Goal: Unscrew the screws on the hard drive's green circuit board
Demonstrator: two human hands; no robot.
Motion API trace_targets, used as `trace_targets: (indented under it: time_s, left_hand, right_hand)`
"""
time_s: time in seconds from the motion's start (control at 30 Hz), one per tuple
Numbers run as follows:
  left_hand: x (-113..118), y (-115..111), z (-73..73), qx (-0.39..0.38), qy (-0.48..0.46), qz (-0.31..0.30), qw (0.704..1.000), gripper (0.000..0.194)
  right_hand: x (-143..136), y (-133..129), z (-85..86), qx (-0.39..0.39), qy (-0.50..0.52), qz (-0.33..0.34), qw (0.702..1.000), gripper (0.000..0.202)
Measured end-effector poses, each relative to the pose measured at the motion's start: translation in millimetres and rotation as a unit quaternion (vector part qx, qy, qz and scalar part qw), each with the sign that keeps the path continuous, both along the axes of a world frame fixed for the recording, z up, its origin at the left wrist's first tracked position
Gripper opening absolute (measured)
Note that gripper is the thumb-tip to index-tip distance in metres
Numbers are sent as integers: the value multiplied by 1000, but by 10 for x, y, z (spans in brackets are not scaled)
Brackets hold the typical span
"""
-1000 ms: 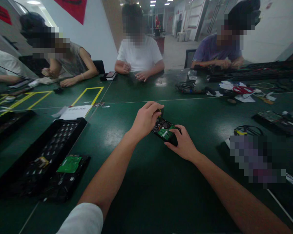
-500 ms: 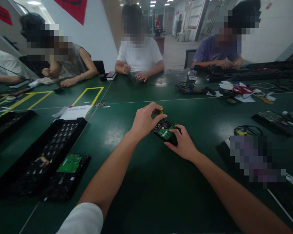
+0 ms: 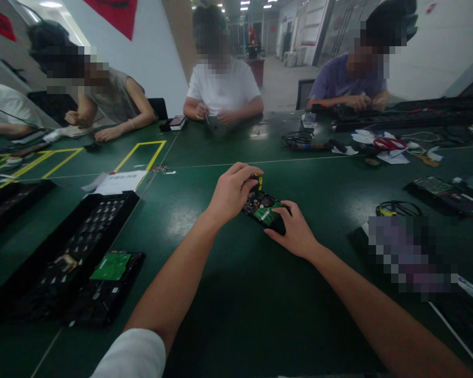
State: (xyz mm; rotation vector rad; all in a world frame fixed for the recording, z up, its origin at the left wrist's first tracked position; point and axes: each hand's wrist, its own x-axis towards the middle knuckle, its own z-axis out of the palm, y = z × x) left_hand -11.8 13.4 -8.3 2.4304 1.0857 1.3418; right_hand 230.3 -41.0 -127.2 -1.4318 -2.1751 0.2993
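My left hand (image 3: pixel 235 190) pinches a black-and-yellow tool (image 3: pixel 259 182) over the hard drive (image 3: pixel 262 201), my right hand (image 3: pixel 296 232) grips that drive on the table (image 3: pixel 236 315). If I slacken there, tool could easily skid into the green board (image 3: pixel 265 215) imo.

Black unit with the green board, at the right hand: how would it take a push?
The black unit looks boxy, so likely stiff and unlikely to roll. The glossy table suggests it may slide readily. Its green board is exposed, so probably fragile there.
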Motion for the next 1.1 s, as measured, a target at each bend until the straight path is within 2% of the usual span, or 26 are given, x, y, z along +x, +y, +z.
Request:
trace_targets:
  time_s: [0.37,0.53,0.73,1.1]
  left_hand:
    - [75,57,-185,-64,-97,-34,993,28]
    - [105,16,-138,-35,-82,5,996,16]
    - [53,27,-95,-23,-31,-10,999,19]
    - [82,-19,-65,-44,-81,4,996,17]
  right_hand:
    - [-7,-12,42,-8,-6,-1,1000,65]
    - [-7,-8,34,-3,-1,3,1000,65]
    - [-2,-14,30,-10,-1,-1,1000,64]
    - [-8,-12,16,0,8,3,1000,63]
